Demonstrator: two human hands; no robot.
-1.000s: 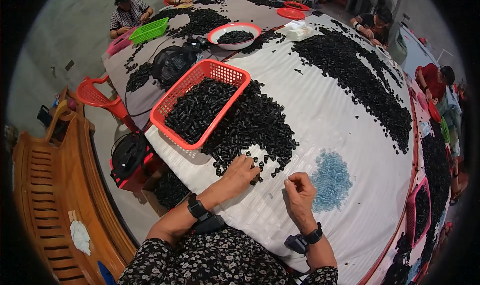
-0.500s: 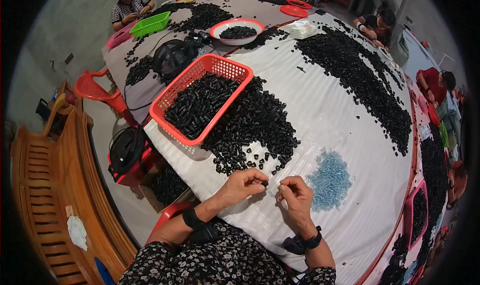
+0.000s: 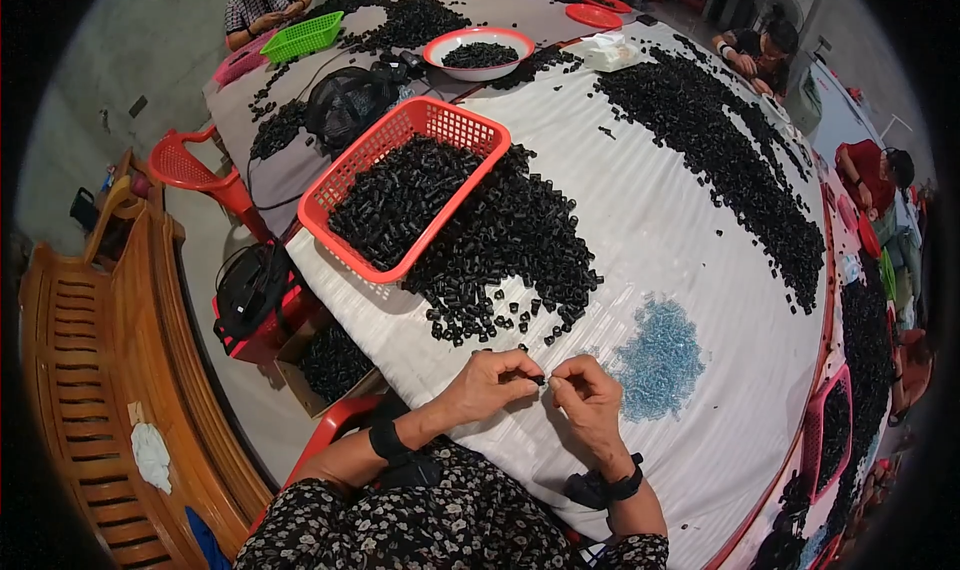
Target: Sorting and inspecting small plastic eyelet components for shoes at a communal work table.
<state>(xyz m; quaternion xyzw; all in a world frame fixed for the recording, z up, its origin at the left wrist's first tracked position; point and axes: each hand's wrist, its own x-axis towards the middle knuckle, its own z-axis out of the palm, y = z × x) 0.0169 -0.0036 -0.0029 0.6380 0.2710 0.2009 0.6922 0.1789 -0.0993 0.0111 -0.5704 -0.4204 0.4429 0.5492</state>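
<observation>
My left hand (image 3: 490,388) pinches a small black plastic part (image 3: 538,379) between thumb and fingertips. Close against it, my right hand (image 3: 590,402) is closed in a pinch at the part's end; whatever its fingertips hold is too small to make out. Both hands are just above the white-covered table (image 3: 500,450). Beyond them spreads a heap of similar black parts (image 3: 530,245). A red plastic basket (image 3: 462,202) full of black parts stands beside that heap. To the right of my right hand lies a pile of small clear-blue pieces (image 3: 660,362).
A red-rimmed white bowl (image 3: 522,48), a black mesh fan (image 3: 345,105) and a green basket (image 3: 302,38) stand farther back. A long band of black parts (image 3: 720,150) covers the far right. Other people sit around the tables. A wooden bench (image 3: 85,370) is at left.
The hands have come together: my left hand has moved slightly right with the black part, which now meets the fingertips of my right hand. The view has shifted slightly.
</observation>
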